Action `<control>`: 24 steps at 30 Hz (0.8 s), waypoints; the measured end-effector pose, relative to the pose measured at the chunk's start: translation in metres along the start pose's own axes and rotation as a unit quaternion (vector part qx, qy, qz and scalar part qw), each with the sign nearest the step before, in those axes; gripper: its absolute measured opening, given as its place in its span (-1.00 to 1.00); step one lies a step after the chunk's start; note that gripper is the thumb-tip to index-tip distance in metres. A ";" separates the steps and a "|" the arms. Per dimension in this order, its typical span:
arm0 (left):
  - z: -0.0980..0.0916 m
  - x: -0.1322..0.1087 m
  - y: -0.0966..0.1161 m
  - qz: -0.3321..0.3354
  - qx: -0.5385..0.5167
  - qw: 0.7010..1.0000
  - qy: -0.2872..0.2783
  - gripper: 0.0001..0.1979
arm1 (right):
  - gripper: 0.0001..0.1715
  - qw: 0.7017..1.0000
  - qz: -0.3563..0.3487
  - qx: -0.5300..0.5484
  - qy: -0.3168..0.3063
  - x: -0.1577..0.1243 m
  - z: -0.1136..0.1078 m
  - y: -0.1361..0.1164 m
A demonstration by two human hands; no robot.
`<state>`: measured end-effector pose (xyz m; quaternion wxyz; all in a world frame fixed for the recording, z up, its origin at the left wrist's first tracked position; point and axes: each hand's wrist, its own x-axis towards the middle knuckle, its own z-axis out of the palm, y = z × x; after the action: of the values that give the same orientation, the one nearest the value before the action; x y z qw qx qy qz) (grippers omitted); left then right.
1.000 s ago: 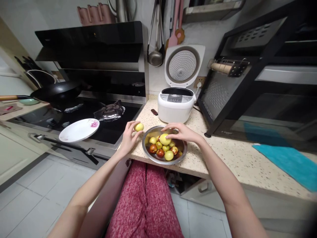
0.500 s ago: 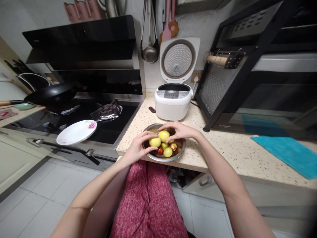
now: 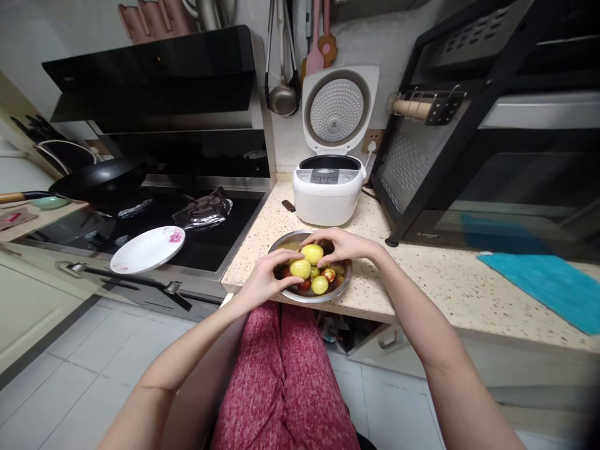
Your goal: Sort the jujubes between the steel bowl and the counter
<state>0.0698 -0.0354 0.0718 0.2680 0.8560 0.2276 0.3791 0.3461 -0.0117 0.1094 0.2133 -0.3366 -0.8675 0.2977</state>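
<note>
A metal bowl point(image 3: 341, 289) at the counter's front edge has several round fruits in it, larger yellow-green ones and smaller reddish, mottled ones. My left hand point(image 3: 268, 275) reaches in from the left, its fingers and thumb closed around a yellow-green fruit point(image 3: 300, 269). Over the far right rim comes my right hand point(image 3: 338, 244), gripping another yellow-green fruit point(image 3: 312, 254) between fingers and thumb. Those two fruits are side by side above the others. A third yellow-green fruit point(image 3: 319, 285) and a mottled red one point(image 3: 329, 274) lie just below them in the bowl.
Behind the bowl stands a white rice cooker point(image 3: 323, 203) with its lid up. A white plate point(image 3: 145, 253) overhangs the stove's front edge at left, and a black wok point(image 3: 98, 181) sits beyond. On the right are a teal cloth point(image 3: 539, 284) and a black rack point(image 3: 407, 181).
My left hand has moved the fruit it grips slightly right, nearer the one in my right hand. The right hand's fruit has shifted a little right and up.
</note>
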 end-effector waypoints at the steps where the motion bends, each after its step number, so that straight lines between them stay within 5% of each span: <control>1: 0.000 0.000 0.000 0.002 -0.002 1.000 0.004 -0.56 | -0.27 1.000 0.000 0.003 -0.002 0.000 -0.001 0.000; 10: 0.002 -0.006 0.001 0.033 -0.019 0.997 0.067 -0.66 | -0.28 1.000 -0.002 0.024 0.008 -0.001 -0.003 -0.003; 15: -0.003 -0.014 -0.015 0.060 0.002 0.992 0.111 -0.62 | -0.45 0.995 0.028 0.014 0.097 -0.003 -0.008 -0.008; 19: -0.007 -0.021 -0.028 0.092 0.037 0.992 0.077 -0.35 | -0.52 0.981 0.077 -0.021 0.177 -0.004 -0.010 0.001; 24: -0.002 -0.025 -0.032 0.106 0.058 0.992 0.026 -0.20 | -0.60 0.974 0.110 -0.062 0.190 -0.004 -0.011 0.015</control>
<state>0.0476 -0.0254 0.0394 0.1699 0.8792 0.1639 0.4139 0.3617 -0.0014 0.1065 0.3188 -0.4929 -0.7857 0.1954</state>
